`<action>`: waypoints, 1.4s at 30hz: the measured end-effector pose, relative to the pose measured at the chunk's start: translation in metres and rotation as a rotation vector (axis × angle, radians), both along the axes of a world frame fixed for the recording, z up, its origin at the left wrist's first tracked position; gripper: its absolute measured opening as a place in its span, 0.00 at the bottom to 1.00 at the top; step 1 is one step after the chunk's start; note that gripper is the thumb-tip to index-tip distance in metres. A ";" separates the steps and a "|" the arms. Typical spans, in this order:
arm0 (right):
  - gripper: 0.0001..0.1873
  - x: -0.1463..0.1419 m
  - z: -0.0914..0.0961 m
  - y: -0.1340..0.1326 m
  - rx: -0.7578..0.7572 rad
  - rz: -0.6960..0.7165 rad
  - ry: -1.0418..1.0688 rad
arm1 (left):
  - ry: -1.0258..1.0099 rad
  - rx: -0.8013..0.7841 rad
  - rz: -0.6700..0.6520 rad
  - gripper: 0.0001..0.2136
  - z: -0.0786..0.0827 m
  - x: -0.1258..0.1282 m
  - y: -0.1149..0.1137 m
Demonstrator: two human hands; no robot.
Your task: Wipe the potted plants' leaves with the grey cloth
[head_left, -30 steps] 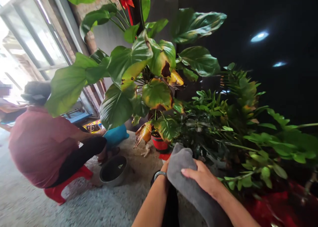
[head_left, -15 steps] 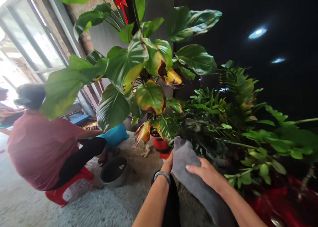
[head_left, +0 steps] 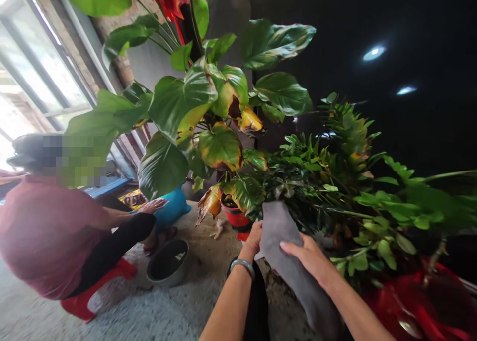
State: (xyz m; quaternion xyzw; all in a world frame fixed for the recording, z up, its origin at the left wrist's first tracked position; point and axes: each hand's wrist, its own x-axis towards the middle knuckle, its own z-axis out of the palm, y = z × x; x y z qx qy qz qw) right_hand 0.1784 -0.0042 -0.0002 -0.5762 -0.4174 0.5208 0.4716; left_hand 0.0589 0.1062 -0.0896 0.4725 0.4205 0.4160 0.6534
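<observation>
A grey cloth (head_left: 283, 254) drapes over my right forearm and reaches up towards the leaves. My right hand (head_left: 307, 254) lies on the cloth with fingers closed over it. My left hand (head_left: 254, 237), with a metal bangle on the wrist, pinches the cloth's left edge from behind. Both hands are close to a bushy dark-green plant (head_left: 309, 182). Just left of it, a big-leaved plant (head_left: 186, 107) with yellowing, brown-edged leaves grows from a small red pot (head_left: 235, 215).
A person in a red shirt (head_left: 48, 236) squats on a red stool (head_left: 93, 291) at the left, one hand on a blue pot (head_left: 173, 207). A metal bowl (head_left: 167, 261) sits on the rough floor. A red pot (head_left: 417, 301) is at lower right.
Both hands have lifted the cloth up and slightly forward, closer to the bushy plant's leaves. The view has drifted a little to the right.
</observation>
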 end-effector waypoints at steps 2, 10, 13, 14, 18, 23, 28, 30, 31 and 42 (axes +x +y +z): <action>0.19 0.008 -0.010 -0.021 -0.006 0.054 -0.039 | 0.013 0.009 0.001 0.11 0.001 0.000 0.000; 0.20 0.060 0.064 -0.033 0.049 -0.379 0.217 | 0.005 -0.005 -0.047 0.19 -0.004 -0.004 0.004; 0.17 0.050 0.061 -0.012 0.038 -0.440 0.391 | -0.024 -0.009 -0.023 0.25 -0.004 -0.004 0.003; 0.15 0.042 0.051 -0.009 -0.024 -0.400 0.436 | -0.021 -0.001 -0.032 0.25 -0.003 -0.003 0.003; 0.12 0.009 -0.004 -0.027 -0.201 -0.282 0.411 | -0.006 -0.007 -0.062 0.19 -0.003 -0.002 0.005; 0.14 0.015 -0.007 -0.056 -0.124 -0.304 0.356 | 0.014 0.012 -0.002 0.12 -0.005 -0.002 0.006; 0.16 0.058 0.036 -0.020 0.072 -0.522 0.375 | 0.061 0.038 -0.005 0.12 -0.001 -0.002 0.003; 0.14 0.064 0.033 -0.009 0.042 -0.516 0.441 | 0.068 0.044 -0.002 0.11 0.000 -0.002 0.002; 0.14 0.063 0.026 -0.007 -0.013 -0.495 0.475 | 0.065 0.044 -0.003 0.11 0.001 -0.002 0.002; 0.20 0.047 0.031 -0.041 -0.008 -0.493 0.374 | 0.087 0.033 -0.019 0.10 -0.002 -0.002 0.005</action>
